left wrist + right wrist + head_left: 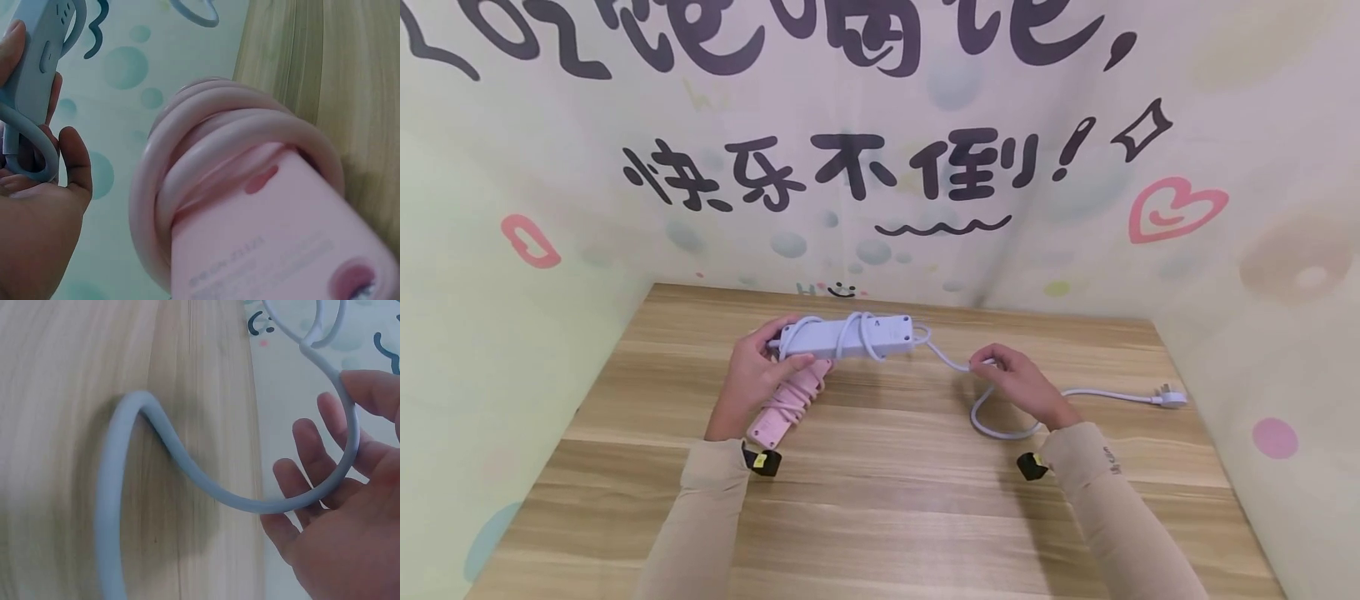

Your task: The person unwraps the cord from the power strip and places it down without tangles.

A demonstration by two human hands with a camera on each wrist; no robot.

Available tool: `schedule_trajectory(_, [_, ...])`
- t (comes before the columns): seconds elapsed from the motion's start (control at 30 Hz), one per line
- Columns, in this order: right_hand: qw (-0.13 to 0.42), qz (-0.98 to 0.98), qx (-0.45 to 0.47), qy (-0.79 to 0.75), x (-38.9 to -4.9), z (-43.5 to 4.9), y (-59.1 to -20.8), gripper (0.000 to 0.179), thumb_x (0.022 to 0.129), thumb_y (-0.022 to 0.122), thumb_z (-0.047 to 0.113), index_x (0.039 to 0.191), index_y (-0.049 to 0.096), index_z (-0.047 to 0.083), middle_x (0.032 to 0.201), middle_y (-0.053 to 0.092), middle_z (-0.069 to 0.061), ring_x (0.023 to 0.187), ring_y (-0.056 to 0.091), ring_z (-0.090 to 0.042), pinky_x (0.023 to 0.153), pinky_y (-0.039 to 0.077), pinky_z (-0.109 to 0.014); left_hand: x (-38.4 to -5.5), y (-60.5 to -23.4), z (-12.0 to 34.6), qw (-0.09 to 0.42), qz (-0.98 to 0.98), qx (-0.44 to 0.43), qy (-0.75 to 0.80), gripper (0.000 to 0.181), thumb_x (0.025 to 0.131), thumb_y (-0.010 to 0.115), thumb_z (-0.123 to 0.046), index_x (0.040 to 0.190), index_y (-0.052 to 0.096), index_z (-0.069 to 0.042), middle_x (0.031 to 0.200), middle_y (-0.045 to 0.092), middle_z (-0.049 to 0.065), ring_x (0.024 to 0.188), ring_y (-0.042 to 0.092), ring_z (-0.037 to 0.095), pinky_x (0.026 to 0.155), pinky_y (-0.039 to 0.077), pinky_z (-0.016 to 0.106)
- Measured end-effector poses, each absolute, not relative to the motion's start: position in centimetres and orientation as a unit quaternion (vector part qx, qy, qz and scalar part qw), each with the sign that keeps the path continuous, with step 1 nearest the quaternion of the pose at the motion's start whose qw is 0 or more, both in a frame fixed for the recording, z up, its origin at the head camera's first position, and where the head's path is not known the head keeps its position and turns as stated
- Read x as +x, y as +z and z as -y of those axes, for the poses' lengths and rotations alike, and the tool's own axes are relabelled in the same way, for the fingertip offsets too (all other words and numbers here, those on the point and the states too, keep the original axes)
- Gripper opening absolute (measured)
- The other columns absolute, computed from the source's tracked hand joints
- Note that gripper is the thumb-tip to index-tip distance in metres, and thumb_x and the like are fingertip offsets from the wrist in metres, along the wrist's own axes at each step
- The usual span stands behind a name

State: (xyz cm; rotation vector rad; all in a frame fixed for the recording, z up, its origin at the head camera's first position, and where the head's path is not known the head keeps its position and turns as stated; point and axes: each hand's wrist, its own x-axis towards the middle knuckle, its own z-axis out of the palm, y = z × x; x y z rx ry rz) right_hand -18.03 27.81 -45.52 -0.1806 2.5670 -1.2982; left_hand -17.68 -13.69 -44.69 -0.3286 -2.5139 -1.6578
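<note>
My left hand (pixel 751 372) grips the left end of a pale bluish-white power strip (pixel 820 337), held up above the table. Several turns of its own cord loop around the strip's body. From its right end the cord (pixel 950 362) runs over to my right hand (pixel 1018 385), which pinches it between thumb and fingertips. In the right wrist view the cord (pixel 244 504) curves across the palm and sags in a bend. Beneath my left hand lies a pink power strip (pixel 769 427), wrapped in its own pink cord (pixel 206 119).
The white cord's plug (pixel 1171 398) lies near the right edge of the wood-grain table (pixel 895 517). A printed cloth backdrop (pixel 820 250) rises behind the table. Each wrist carries a small black camera (pixel 766 463) at the sleeve cuff.
</note>
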Motion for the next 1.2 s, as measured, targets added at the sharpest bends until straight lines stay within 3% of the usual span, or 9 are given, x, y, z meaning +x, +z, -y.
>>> schedule_trajectory(0.3, [0.081, -0.887, -0.086, -0.447, -18.3, -25.3, -44.3, 0.029, 0.101, 0.063, 0.029, 0.125, 0.066, 0.012, 0.129, 0.069, -0.010, 0.119, 0.061, -0.028, 0.102, 0.046, -0.041, -17.7, -44.8, 13.8, 0.057, 0.820, -0.109, -0.559, 0.055, 0.087, 0.082, -0.018, 0.138, 0.062, -0.011, 0.134, 0.066, 0.013, 0.104, 0.057, 0.020, 0.081, 0.049, 0.014])
schedule_trajectory(0.53, [0.036, -0.894, -0.141, -0.424, -18.4, -23.4, -43.6, 0.033, 0.100, 0.067, 0.033, 0.127, 0.068, 0.015, 0.135, 0.065, -0.006, 0.131, 0.056, -0.027, 0.095, 0.057, -0.048, -17.6, -44.7, 13.7, 0.056, 0.820, -0.114, -0.558, 0.055, 0.087, 0.082, -0.017, 0.138, 0.062, -0.011, 0.135, 0.066, 0.014, 0.105, 0.057, 0.020, 0.082, 0.048, 0.015])
schedule_trajectory(0.6, [0.017, -0.896, -0.166, -0.412, -18.6, -22.8, -43.6, 0.034, 0.099, 0.068, 0.030, 0.128, 0.068, 0.014, 0.136, 0.065, -0.006, 0.131, 0.055, -0.027, 0.098, 0.056, -0.049, -17.6, -44.6, 13.6, 0.059, 0.820, -0.116, -0.557, 0.055, 0.087, 0.082, -0.016, 0.137, 0.062, -0.011, 0.135, 0.066, 0.014, 0.105, 0.057, 0.019, 0.083, 0.048, 0.015])
schedule_trajectory(0.77, [-0.034, -0.892, -0.244, -0.380, -19.0, -21.6, -43.8, 0.035, 0.096, 0.071, 0.017, 0.131, 0.068, 0.010, 0.132, 0.070, -0.009, 0.126, 0.059, -0.031, 0.108, 0.045, -0.053, -17.6, -44.7, 13.4, 0.066, 0.824, -0.119, -0.550, 0.056, 0.084, 0.084, -0.012, 0.136, 0.063, -0.008, 0.131, 0.068, 0.017, 0.105, 0.058, 0.020, 0.084, 0.047, 0.015])
schedule_trajectory(1.0, [-0.042, -0.884, -0.297, -0.358, -19.1, -20.7, -44.3, 0.027, 0.096, 0.070, 0.013, 0.122, 0.073, 0.012, 0.125, 0.074, -0.007, 0.116, 0.059, -0.028, 0.099, 0.046, -0.048, -17.6, -44.6, 13.3, 0.073, 0.826, -0.122, -0.545, 0.056, 0.084, 0.083, -0.011, 0.136, 0.062, -0.006, 0.132, 0.067, 0.019, 0.107, 0.058, 0.022, 0.086, 0.046, 0.016])
schedule_trajectory(1.2, [-0.038, -0.889, -0.305, -0.338, -19.0, -20.1, -44.7, 0.009, 0.098, 0.068, 0.015, 0.103, 0.073, 0.009, 0.108, 0.075, -0.006, 0.103, 0.058, -0.025, 0.092, 0.044, -0.042, -17.5, -44.6, 13.3, 0.068, 0.827, -0.123, -0.545, 0.056, 0.085, 0.083, -0.011, 0.136, 0.062, -0.006, 0.134, 0.067, 0.019, 0.110, 0.060, 0.025, 0.087, 0.047, 0.014])
